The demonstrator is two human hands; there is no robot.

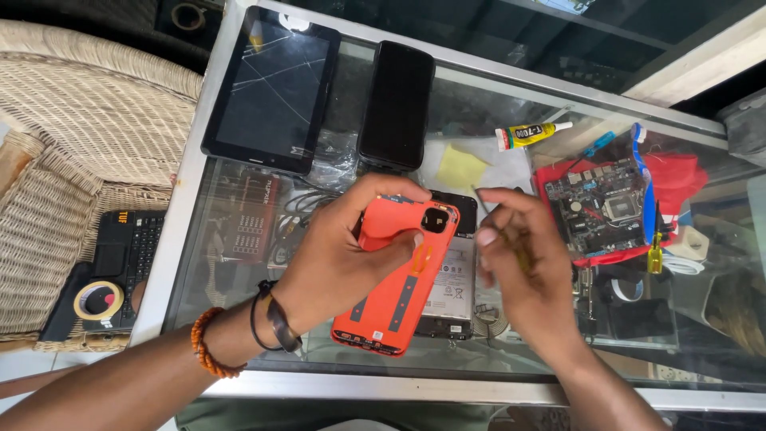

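Near the front edge of the glass bench (191,199), the left hand (335,263) is clamped on an orange phone back cover (399,279), thumb pressed on its inner face, lifting it clear of the opened phone (451,287) lying beneath. The right hand (523,279) is closed in a pinch grip around a thin tool (488,211), tip pointing up. Judging by this, the cover is already off and the phone's battery side exposed; whatever work inside remains looks undone. Farther back lie a cracked tablet (271,88), a dark phone (396,104) and a glue tube (527,133); a circuit board (610,203) sits toward the right edge.
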